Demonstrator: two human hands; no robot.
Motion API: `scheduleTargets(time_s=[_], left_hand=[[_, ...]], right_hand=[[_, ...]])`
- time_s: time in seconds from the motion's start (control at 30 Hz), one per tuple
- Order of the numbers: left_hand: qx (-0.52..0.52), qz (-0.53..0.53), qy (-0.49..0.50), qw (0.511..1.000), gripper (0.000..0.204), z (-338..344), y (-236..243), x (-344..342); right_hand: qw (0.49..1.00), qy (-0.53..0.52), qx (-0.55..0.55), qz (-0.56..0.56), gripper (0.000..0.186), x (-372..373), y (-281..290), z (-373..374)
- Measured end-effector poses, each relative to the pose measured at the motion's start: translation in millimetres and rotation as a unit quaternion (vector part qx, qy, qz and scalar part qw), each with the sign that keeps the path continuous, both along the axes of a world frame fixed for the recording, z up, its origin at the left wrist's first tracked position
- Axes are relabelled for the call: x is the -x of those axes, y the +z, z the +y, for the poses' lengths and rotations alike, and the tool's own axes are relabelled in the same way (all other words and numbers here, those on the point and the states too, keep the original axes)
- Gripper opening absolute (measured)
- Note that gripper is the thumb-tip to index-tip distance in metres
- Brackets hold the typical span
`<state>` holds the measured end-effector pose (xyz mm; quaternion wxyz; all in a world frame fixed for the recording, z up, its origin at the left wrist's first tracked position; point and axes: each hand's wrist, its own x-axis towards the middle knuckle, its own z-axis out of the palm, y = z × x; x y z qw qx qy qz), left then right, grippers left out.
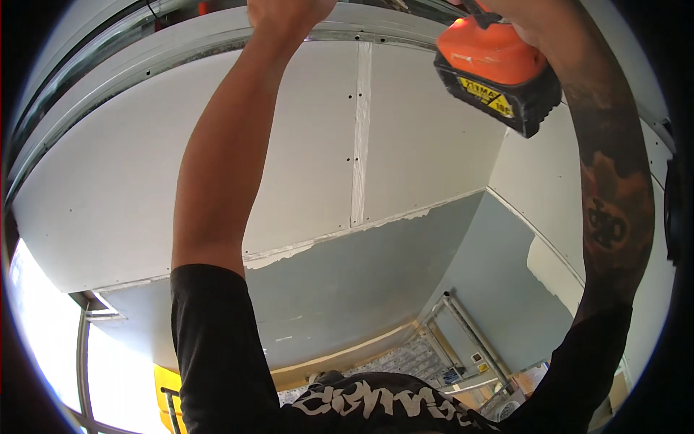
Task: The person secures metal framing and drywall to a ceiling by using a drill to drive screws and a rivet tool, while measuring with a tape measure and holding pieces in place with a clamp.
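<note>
My left arm reaches up to a metal track (383, 40), and my left hand (289, 14) is at the top edge of the head view, its fingers cut off. My right hand (524, 25) grips an orange and black cordless power tool (491, 54) with a black battery (524, 108) at its base; the tool's front end is out of view. White boards (303, 130) with screw holes and a vertical taped seam (359, 145) lie behind both arms.
Below the white boards are grey-blue walls (361, 275) with rough white patches along the joint. A bright window (50, 333) is at left. A metal scaffold frame (470, 340) stands lower right, near a yellow object (166, 376) and metal rail at lower left.
</note>
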<state>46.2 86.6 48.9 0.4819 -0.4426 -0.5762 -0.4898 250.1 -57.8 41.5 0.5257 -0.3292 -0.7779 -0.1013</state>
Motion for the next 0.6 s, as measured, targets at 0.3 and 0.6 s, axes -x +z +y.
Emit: scheduleTargets(time_s=[0.3,0.6], left_hand=[[-0.039,0.023,0.020,0.999,0.046,2.0,-1.6,13.5],[0.005,-0.030,0.017,0.999,0.047,-4.6,0.5,7.0]], right_hand=[[0.999,0.037,-0.039,0.004,0.024,-1.0,-4.3,30.6],[0.993,0.042,-0.108,0.008,0.022,-2.8,-9.2,28.2]])
